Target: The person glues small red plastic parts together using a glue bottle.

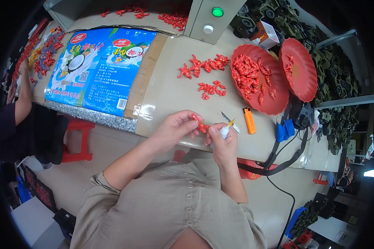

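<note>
Left hand (173, 128) pinching a small red part (201, 126); right hand (222, 140) closed on a small tube (225, 130), nozzle at the part. Risk, likely: too hard a squeeze, glue on fingertips, or part slipping off the desk (174, 89) edge.

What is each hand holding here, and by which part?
The left hand pinches a small red plastic figure by its upper end. The right hand grips a small white glue tube around its body, nozzle toward the figure.

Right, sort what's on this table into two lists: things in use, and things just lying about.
In use:
left hand pinching a small red plastic figure
right hand holding a small white glue tube
red plastic dish of figures
loose red figures

Lying about:
orange lighter
blue printed sack
grey box with green button
</note>
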Available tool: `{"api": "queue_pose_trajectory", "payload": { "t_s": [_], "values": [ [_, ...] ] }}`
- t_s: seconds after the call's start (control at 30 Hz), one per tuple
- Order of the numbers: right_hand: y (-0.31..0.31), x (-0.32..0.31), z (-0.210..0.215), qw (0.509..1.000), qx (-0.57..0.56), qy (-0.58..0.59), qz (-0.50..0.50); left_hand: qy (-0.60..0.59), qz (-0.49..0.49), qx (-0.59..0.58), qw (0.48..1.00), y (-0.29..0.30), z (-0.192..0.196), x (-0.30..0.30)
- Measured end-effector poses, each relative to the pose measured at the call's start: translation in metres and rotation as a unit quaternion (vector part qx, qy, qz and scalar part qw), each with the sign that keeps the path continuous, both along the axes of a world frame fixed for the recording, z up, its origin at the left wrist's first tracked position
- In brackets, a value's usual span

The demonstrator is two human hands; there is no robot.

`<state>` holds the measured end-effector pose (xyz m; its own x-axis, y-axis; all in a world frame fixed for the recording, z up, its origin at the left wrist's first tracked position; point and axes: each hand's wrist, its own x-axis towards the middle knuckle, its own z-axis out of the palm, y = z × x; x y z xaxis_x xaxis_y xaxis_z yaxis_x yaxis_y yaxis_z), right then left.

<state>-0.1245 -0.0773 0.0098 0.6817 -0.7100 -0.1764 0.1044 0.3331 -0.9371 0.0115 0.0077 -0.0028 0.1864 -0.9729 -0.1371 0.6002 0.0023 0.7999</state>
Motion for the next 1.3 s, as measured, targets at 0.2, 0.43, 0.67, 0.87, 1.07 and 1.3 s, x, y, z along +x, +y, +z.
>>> {"api": "queue_pose_trajectory", "payload": {
  "t_s": [0.2,0.43,0.67,0.87,1.07,1.3],
  "values": [
    [0.002,-0.001,0.000,0.999,-0.028,0.027,0.005,-0.025,0.005,-0.002,1.000,0.000,0.000,0.000],
    [0.003,0.000,0.001,0.998,-0.034,0.047,-0.004,-0.047,0.006,0.008,0.999,0.001,0.001,0.000],
    [0.002,0.003,0.010,0.989,-0.102,0.107,-0.009,-0.087,0.005,0.028,0.996,0.000,0.004,0.000],
    [-0.001,0.002,0.012,0.989,-0.106,0.099,0.005,-0.075,0.015,0.035,0.996,0.000,0.001,0.001],
    [-0.006,-0.001,0.005,0.983,-0.172,0.062,0.036,-0.076,-0.003,0.037,0.996,0.001,0.006,0.002],
    [-0.009,0.000,0.002,0.972,-0.225,0.049,0.038,-0.059,-0.020,0.038,0.997,0.000,0.004,0.004]
  ]
}}
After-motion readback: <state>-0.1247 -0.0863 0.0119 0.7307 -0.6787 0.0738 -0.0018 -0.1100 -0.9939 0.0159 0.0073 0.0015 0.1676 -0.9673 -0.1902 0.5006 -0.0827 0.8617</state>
